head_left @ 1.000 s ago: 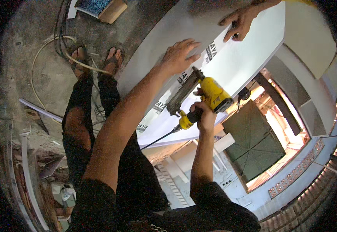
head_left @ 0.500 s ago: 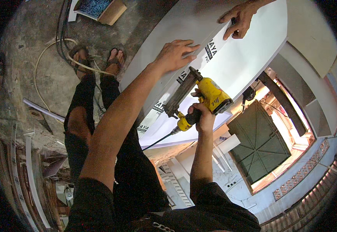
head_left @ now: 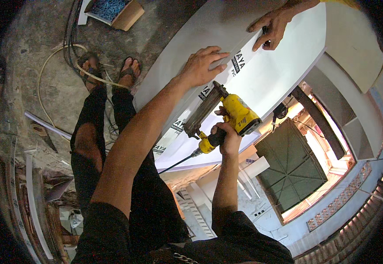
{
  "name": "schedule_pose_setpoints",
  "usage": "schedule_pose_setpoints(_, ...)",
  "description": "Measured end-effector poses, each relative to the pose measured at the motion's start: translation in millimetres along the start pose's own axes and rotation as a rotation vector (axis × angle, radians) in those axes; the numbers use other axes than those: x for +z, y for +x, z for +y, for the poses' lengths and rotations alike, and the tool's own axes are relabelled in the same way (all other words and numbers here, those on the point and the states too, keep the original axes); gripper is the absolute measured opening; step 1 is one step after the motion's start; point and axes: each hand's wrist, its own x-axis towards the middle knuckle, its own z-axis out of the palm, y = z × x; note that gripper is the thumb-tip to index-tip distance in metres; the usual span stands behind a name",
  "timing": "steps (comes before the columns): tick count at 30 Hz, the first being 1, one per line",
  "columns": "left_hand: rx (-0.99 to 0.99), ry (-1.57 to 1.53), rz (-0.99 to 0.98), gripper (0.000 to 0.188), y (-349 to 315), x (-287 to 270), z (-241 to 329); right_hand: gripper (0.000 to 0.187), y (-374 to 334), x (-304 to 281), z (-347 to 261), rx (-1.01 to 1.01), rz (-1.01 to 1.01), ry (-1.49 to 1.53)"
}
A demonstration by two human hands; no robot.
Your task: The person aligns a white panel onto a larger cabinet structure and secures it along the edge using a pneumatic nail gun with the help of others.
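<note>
A yellow pneumatic nail gun [head_left: 240,113] with a black grip and a long dark magazine is held in my right hand [head_left: 230,140], fingers wrapped round the grip. Its nose points up and left, close to the seam of a large white PVC board [head_left: 284,70]; I cannot tell whether it touches. My left hand [head_left: 201,67] lies on the board just beyond the nose, fingers stretched and spread, holding nothing. Across the board, another person's hand [head_left: 274,27] rests fingers on the surface near the same seam.
An air hose [head_left: 179,162] runs from the gun past my legs. An open cardboard box [head_left: 123,16] of blue fasteners sits on the concrete floor at the far left. A pale cable [head_left: 39,83] loops by my sandalled feet. Long strips [head_left: 33,207] lean at lower left.
The nail gun and my right hand have shifted slightly down and left in the picture. My left hand stays spread on the board. The other person's hand has moved slightly, with more of its arm showing.
</note>
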Motion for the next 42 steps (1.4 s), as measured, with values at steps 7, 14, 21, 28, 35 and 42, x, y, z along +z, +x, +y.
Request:
schedule_pose_setpoints(7,-0.064,-0.096,0.025,0.052,6.9,8.6,3.8,0.053,3.0,-0.9,3.3,-0.075,0.001,-0.009)
schedule_pose_setpoints(14,-0.182,-0.105,0.026,0.057,15.4,5.3,11.6,0.053,1.3,1.9,1.5,-0.045,0.0,0.021)
schedule_pose_setpoints(21,-0.123,-0.124,0.014,0.072,11.7,7.5,4.2,0.052,0.2,5.5,-2.4,-0.031,-0.002,-0.002)
schedule_pose_setpoints(28,-0.094,0.041,-0.016,0.066,-5.5,5.6,8.8,0.053,0.1,4.8,-3.0,-0.063,-0.013,0.017)
schedule_pose_setpoints(35,-0.069,0.081,-0.027,0.069,-12.4,3.2,10.2,0.047,-0.1,5.0,-0.1,-0.045,-0.005,0.024)
schedule_pose_setpoints(42,-0.041,0.156,-0.036,0.063,-21.1,4.0,11.7,0.043,-1.5,4.5,1.0,-0.061,-0.018,0.019)
